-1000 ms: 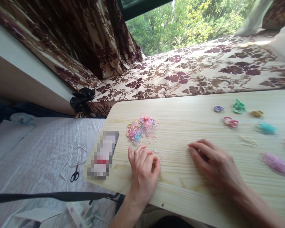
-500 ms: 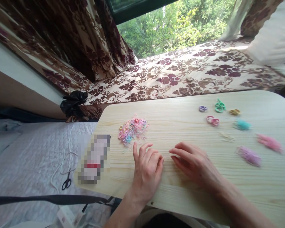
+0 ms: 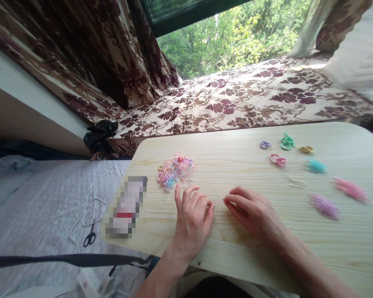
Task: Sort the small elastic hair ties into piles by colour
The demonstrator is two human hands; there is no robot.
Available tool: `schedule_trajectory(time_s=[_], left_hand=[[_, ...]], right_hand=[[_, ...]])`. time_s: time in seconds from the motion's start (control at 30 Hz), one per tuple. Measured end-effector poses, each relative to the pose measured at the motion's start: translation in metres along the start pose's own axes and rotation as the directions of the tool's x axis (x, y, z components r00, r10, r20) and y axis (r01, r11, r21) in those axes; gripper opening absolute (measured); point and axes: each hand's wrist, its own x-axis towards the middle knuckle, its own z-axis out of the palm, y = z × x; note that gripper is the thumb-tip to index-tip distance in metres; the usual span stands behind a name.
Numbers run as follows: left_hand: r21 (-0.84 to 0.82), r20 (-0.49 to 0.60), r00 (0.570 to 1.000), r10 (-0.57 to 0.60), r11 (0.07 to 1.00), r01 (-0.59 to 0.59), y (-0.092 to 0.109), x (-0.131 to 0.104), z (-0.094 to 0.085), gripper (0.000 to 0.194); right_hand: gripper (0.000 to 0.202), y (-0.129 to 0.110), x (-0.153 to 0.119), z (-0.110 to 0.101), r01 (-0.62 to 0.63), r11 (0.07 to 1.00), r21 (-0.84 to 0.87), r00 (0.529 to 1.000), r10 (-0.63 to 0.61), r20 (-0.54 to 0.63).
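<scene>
My left hand (image 3: 194, 221) rests on the pale wooden table (image 3: 251, 252), its fingers loosely curved and apart with nothing visible in them. Just beyond its fingertips lies a mixed heap of small coloured elastic hair bands (image 3: 175, 169). To the right, my right hand (image 3: 248, 211) is closed in a pinch, thumb and index fingertips together. Whatever may be between them is too small to make out. Past that hand lie sorted groups: purple bands (image 3: 325, 206), pink bands (image 3: 350, 189), teal bands (image 3: 316, 166) and cream bands (image 3: 296, 181).
Farther back are green bands (image 3: 287, 142), mustard bands (image 3: 306, 149), rose bands (image 3: 277, 160) and violet bands (image 3: 265, 145). A blurred-out oblong item (image 3: 127, 207) lies at the table's left. Black-handled scissors (image 3: 89, 239) and a white cable (image 3: 87, 207) lie on the bedding.
My right thumb and index fingertips have come together from slightly apart. The left hand keeps nearly the same pose. The whole view has shifted a little.
</scene>
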Motion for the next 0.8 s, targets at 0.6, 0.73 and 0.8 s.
schedule_trajectory(time_s=[0.6,0.73,0.8], left_hand=[[0.177,0.174,0.985,-0.019,0.984,-0.012,0.006,-0.003,-0.016,0.020],[0.157,0.173,0.985,-0.019,0.988,-0.008,0.003,-0.005,-0.015,0.022],[0.142,0.173,0.985,-0.013,0.990,-0.012,0.001,-0.005,-0.015,0.021]], right_hand=[[0.021,-0.012,0.009,-0.037,-0.271,0.962,-0.035,0.960,0.267,-0.086],[0.021,-0.006,-0.008,-0.075,-0.340,0.933,-0.119,0.933,0.318,-0.170],[0.022,0.003,-0.023,-0.093,-0.395,0.902,-0.175,0.906,0.351,-0.236]])
